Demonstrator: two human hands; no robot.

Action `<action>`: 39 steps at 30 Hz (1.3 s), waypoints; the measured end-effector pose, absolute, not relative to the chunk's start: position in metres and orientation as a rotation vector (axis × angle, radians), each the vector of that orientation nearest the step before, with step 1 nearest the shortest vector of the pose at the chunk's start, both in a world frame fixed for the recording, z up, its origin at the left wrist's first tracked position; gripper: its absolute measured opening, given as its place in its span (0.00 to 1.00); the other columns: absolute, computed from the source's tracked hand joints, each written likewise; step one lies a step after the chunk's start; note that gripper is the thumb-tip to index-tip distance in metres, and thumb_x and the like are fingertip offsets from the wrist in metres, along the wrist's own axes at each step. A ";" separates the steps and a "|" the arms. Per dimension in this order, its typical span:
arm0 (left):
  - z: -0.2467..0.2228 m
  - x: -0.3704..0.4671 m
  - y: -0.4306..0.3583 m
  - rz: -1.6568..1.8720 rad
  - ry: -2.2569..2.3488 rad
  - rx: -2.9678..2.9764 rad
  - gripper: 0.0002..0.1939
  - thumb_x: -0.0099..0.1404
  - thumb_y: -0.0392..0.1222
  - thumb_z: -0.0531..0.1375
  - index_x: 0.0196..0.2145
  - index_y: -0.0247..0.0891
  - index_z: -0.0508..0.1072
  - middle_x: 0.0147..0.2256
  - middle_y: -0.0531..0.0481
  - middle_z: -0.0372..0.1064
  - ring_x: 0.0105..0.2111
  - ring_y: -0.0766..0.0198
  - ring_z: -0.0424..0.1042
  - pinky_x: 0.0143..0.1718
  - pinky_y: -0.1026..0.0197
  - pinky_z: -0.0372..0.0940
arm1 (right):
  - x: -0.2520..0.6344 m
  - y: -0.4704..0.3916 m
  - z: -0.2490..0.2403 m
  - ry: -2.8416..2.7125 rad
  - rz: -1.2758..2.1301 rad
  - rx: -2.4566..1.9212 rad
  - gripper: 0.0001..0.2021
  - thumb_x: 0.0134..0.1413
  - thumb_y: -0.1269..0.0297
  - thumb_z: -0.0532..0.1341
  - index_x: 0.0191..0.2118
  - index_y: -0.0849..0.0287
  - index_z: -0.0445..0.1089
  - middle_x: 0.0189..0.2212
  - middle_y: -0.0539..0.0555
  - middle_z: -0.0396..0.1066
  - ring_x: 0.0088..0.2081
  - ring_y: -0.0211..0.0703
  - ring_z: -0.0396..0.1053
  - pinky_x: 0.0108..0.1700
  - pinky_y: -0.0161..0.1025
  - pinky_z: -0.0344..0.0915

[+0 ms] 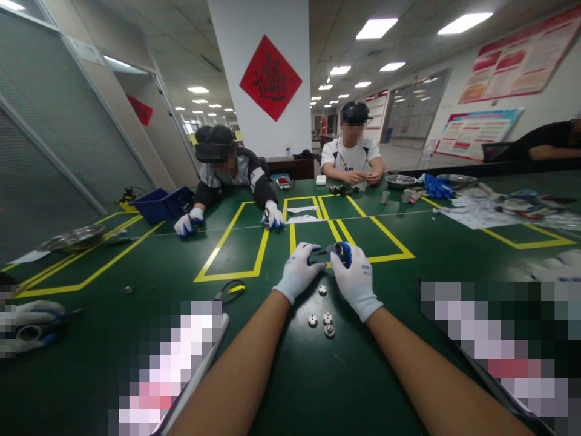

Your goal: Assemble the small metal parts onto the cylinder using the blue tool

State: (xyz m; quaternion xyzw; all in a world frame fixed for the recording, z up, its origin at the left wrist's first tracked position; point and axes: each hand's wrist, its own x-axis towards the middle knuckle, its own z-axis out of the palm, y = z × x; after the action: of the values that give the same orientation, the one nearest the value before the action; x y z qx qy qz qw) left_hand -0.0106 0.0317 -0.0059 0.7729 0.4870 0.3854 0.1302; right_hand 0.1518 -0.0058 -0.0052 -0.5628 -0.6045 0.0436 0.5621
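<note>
Both gloved hands meet just above the middle of the frame, over the dark green surface (318, 387) with yellow tape lines. The left hand (297, 272) in its white knit glove and the right hand (356, 275) pinch a small dark metal part with a round silver end (330, 250) between their fingers. Four small round silver metal pieces (323, 312) lie just below the hands. Two other people in gloves work at the far side, upper centre.

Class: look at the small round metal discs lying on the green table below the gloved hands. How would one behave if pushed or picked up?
The metal discs lie flat, so one would probably slide rather than roll. They look small and thin, so likely light and fiddly under the gloved right hand.
</note>
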 end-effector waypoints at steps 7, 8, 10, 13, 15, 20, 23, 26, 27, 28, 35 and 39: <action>-0.006 -0.011 0.031 1.135 1.433 2.287 0.06 0.66 0.40 0.63 0.42 0.41 0.76 0.44 0.48 0.72 0.46 0.58 0.73 0.52 0.55 0.69 | 0.152 -0.008 -0.001 -1.428 0.087 -1.285 0.16 0.62 0.53 0.60 0.46 0.60 0.72 0.42 0.60 0.73 0.45 0.53 0.71 0.51 0.51 0.69; -0.005 -0.010 0.030 1.143 1.423 2.296 0.06 0.67 0.40 0.62 0.41 0.41 0.76 0.44 0.48 0.72 0.46 0.59 0.73 0.52 0.55 0.69 | 0.151 -0.009 -0.001 -1.431 0.087 -1.287 0.16 0.62 0.53 0.60 0.46 0.60 0.72 0.42 0.60 0.73 0.45 0.53 0.71 0.51 0.51 0.69; -0.003 -0.010 0.027 1.158 1.399 2.310 0.05 0.67 0.39 0.61 0.41 0.41 0.76 0.43 0.48 0.72 0.45 0.60 0.73 0.50 0.56 0.69 | 0.151 -0.009 -0.001 -1.445 0.081 -1.294 0.16 0.62 0.52 0.59 0.46 0.59 0.72 0.41 0.60 0.73 0.44 0.53 0.71 0.50 0.51 0.69; 0.000 -0.010 0.023 1.176 1.364 2.324 0.04 0.68 0.39 0.60 0.40 0.41 0.76 0.44 0.48 0.71 0.45 0.60 0.72 0.49 0.58 0.70 | 0.151 -0.009 0.001 -1.485 0.056 -1.277 0.17 0.62 0.51 0.59 0.45 0.59 0.72 0.41 0.60 0.73 0.43 0.53 0.71 0.49 0.51 0.70; 0.000 -0.009 0.022 1.179 1.348 2.324 0.05 0.68 0.38 0.60 0.41 0.42 0.76 0.44 0.48 0.71 0.45 0.61 0.73 0.50 0.58 0.70 | 0.151 -0.010 0.001 -1.504 0.044 -1.255 0.17 0.61 0.50 0.60 0.46 0.59 0.72 0.41 0.61 0.73 0.43 0.54 0.72 0.48 0.51 0.70; -0.002 -0.010 0.025 1.155 1.397 2.323 0.05 0.67 0.37 0.61 0.40 0.42 0.76 0.44 0.48 0.71 0.44 0.60 0.73 0.50 0.58 0.70 | 0.152 -0.008 -0.001 -1.508 0.061 -1.267 0.17 0.60 0.50 0.61 0.45 0.59 0.71 0.41 0.61 0.73 0.43 0.54 0.72 0.47 0.52 0.71; -0.003 -0.009 0.026 1.106 1.444 2.316 0.05 0.67 0.38 0.61 0.40 0.42 0.76 0.44 0.49 0.72 0.44 0.60 0.73 0.49 0.57 0.70 | 0.153 -0.007 -0.002 -1.529 0.061 -1.272 0.18 0.59 0.51 0.61 0.46 0.60 0.71 0.42 0.62 0.73 0.43 0.55 0.72 0.48 0.53 0.70; -0.003 -0.008 0.025 1.078 1.457 2.324 0.05 0.67 0.39 0.61 0.40 0.42 0.77 0.45 0.49 0.72 0.45 0.60 0.74 0.49 0.57 0.70 | 0.154 -0.008 -0.002 -1.536 0.043 -1.260 0.17 0.59 0.52 0.61 0.46 0.61 0.71 0.42 0.62 0.73 0.44 0.55 0.72 0.49 0.52 0.70; -0.003 -0.008 0.025 1.072 1.458 2.325 0.06 0.67 0.39 0.61 0.41 0.43 0.77 0.45 0.48 0.72 0.45 0.60 0.74 0.50 0.57 0.70 | 0.154 -0.008 -0.001 -1.529 0.038 -1.261 0.17 0.59 0.52 0.61 0.46 0.61 0.71 0.41 0.61 0.73 0.43 0.54 0.72 0.48 0.52 0.70; -0.003 -0.008 0.025 1.071 1.459 2.322 0.07 0.67 0.40 0.62 0.42 0.43 0.77 0.45 0.48 0.72 0.46 0.59 0.74 0.51 0.56 0.70 | 0.155 -0.009 -0.001 -1.517 0.032 -1.266 0.17 0.60 0.52 0.61 0.46 0.60 0.71 0.41 0.61 0.73 0.43 0.54 0.72 0.48 0.52 0.71; -0.017 -0.021 0.052 1.291 1.813 2.061 0.26 0.65 0.38 0.60 0.61 0.41 0.67 0.52 0.39 0.70 0.53 0.51 0.72 0.56 0.50 0.67 | 0.160 -0.011 0.000 -1.391 0.040 -1.340 0.17 0.60 0.54 0.61 0.47 0.61 0.70 0.43 0.62 0.73 0.45 0.54 0.71 0.50 0.52 0.69; -0.018 -0.025 0.074 1.098 2.084 2.039 0.25 0.66 0.35 0.55 0.61 0.39 0.67 0.51 0.36 0.70 0.48 0.52 0.75 0.50 0.53 0.69 | 0.157 -0.010 -0.003 -1.442 0.069 -1.334 0.17 0.60 0.52 0.60 0.45 0.61 0.71 0.41 0.62 0.73 0.43 0.54 0.71 0.49 0.53 0.70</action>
State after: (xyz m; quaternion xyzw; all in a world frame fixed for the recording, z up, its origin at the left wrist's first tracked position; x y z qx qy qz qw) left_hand -0.0249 0.0744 -0.0179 0.6544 0.6689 0.3524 0.0130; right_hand 0.1569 -0.0100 -0.0031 -0.5647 -0.6103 0.0293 0.5547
